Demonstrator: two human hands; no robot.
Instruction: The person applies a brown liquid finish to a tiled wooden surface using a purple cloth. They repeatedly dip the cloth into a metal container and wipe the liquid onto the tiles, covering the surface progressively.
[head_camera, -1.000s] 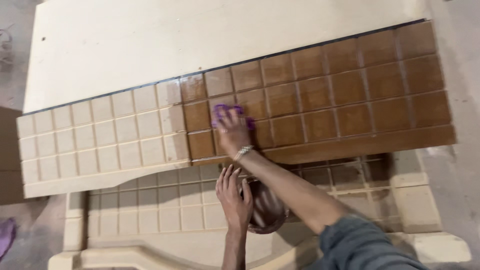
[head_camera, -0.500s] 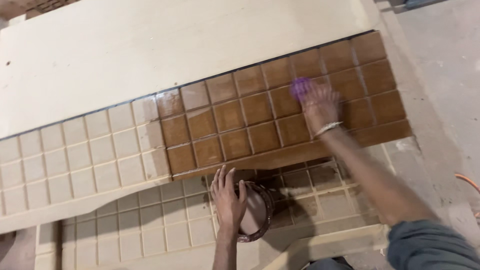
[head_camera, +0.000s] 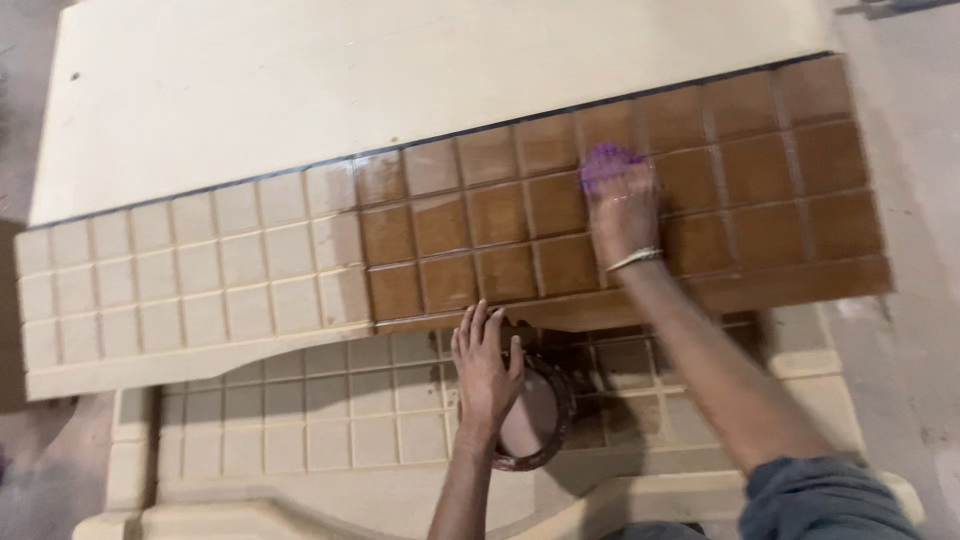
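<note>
Your right hand (head_camera: 622, 212) sits right of centre in the upper half of the frame, pressed flat on a purple cloth (head_camera: 604, 162) whose edge pokes out above your fingers. The grip is closed loosely over the cloth, palm down, and a pale bangle (head_camera: 634, 260) rings the wrist. Your forearm runs down to the lower right corner, where a grey-blue sleeve (head_camera: 815, 500) begins.

The cloth lies on a carved wooden panel (head_camera: 250, 260) cut into a grid of raised squares, stretching across the frame from the left edge to the right. Its right part (head_camera: 760, 170) is dark glossy brown; its left part is pale and bare. The border between the two runs just left of centre, and your cloth is well inside the brown area, in the top row of squares.

Your left hand (head_camera: 485, 365) is at lower centre, fingers together and pointing up, their tips touching the lower edge of the brown part. The palm rests against a small round bowl (head_camera: 540, 415) with a dark brown-stained rim, just to its right. I can't tell whether the hand grips the bowl or only steadies it.

The bowl stands on a second gridded panel (head_camera: 300, 420), pale, lying below the first one. Above both lies a plain pale board (head_camera: 400, 80) filling the top of the frame.
</note>
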